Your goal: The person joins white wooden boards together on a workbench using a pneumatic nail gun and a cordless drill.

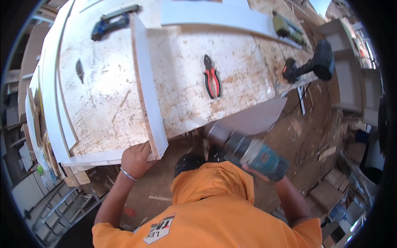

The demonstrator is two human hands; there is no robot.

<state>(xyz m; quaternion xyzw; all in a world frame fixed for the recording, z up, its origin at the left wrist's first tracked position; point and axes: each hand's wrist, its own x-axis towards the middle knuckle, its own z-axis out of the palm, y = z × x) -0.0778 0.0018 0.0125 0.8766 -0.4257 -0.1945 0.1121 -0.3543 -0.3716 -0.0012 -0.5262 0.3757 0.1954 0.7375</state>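
My left hand (137, 160) is closed around the corner where two white boards meet, at the near edge of the worktable. One white board (149, 95) stands on edge and runs away from me; the other white board (97, 157) lies along the table's near edge to the left. My right hand (261, 175) is mostly hidden beneath a teal and grey power drill (260, 156), which it holds by the underside. The drill is blurred and points left, in front of the table edge, apart from the boards. Red and black pliers (212, 77) lie on the tabletop beyond.
The worn wooden worktable (231, 49) carries a blue and black tool (111, 25), a toothed blade piece (79, 70), an olive tool (283, 28) and a black cordless drill (310, 66) at its right edge. Wood scraps and boxes lie on the floor (306, 136) at right.
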